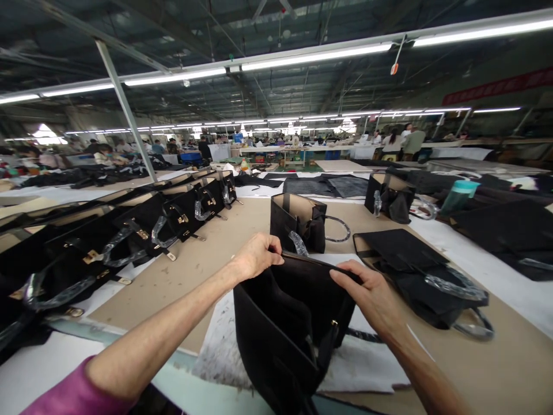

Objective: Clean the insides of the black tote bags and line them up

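A black handbag (pixel 276 328) stands open at the table's near edge, its dark inside facing me. My left hand (pixel 258 256) pinches the far top rim near its left corner. Farther right on the same rim, my right hand (pixel 362 283) grips the edge between thumb and fingers. A small gold-coloured metal fitting shows on the bag's right inner side. White paper (pixel 224 340) with dark smudges lies under the bag. Just beyond it stands another black handbag (pixel 298 222) with a beige inside and plastic-wrapped handles.
Several black handbags with gold-coloured clasps line the left side (pixel 142 230). On the right lies a flat black bag (pixel 415 271), with an upright bag (pixel 391 196) behind it. A teal-lidded cup (pixel 458 196) stands at the right. A slanted metal post (pixel 125 109) rises at the left; people work farther back.
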`<state>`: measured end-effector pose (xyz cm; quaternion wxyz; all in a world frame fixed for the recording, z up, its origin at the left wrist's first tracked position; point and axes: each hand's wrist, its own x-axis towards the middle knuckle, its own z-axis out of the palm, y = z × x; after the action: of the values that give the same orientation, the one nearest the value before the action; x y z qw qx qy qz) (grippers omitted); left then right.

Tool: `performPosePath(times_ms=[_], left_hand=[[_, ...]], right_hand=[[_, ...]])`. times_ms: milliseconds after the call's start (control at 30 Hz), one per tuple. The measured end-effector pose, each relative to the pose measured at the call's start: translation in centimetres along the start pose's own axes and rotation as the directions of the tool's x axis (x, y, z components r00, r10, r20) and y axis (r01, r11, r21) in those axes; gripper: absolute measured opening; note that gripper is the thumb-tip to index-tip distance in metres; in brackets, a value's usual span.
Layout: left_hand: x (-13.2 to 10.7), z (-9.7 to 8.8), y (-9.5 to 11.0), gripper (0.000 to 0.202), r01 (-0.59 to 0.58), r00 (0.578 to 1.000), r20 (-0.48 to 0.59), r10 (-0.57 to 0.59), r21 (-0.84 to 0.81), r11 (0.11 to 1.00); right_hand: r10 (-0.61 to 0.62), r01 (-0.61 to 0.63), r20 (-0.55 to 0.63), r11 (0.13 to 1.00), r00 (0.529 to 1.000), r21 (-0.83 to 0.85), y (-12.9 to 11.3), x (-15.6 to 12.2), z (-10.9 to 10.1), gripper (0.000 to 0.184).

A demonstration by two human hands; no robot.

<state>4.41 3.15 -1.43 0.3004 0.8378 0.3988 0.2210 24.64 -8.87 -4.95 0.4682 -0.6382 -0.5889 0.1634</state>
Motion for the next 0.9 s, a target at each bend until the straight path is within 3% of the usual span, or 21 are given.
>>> performPosePath(times_ms=[200, 400, 667, 800, 900], left_hand=[[0.2, -0.1, 0.4, 0.007, 0.029, 0.997, -0.067, -0.027, 0.025, 0.999], [0.1, -0.1, 1.0, 0.004, 0.046, 0.995, -0.095, -0.042, 0.031, 0.998], [0.4, 0.2, 1.4, 0.005, 0.039, 0.994, -0.102, -0.034, 0.047, 0.998], [0.3, 0.2, 1.5, 0.004, 0.037, 0.995, -0.099, -0.032, 0.044, 0.998], [0.2, 0.2, 1.5, 0.004, 0.036, 0.995, -0.095, -0.031, 0.050, 0.998]], right_hand=[[-0.028, 0.029, 0.036, 0.999, 0.999, -0.029, -0.2, 0.9, 0.1, 0.023], [-0.054, 0.053, 0.004, 0.973, 0.999, -0.224, -0.4, 1.4, 0.2, 0.024], [-0.127, 0.118, 0.022, 0.824, 0.992, -0.555, -1.5, 2.1, 0.5, 0.029], [-0.146, 0.171, 0.091, 0.772, 0.985, -0.612, -2.2, 2.7, 1.0, 0.024], [-0.088, 0.141, 0.116, 0.776, 0.989, -0.615, -2.8, 3.2, 1.5, 0.021]])
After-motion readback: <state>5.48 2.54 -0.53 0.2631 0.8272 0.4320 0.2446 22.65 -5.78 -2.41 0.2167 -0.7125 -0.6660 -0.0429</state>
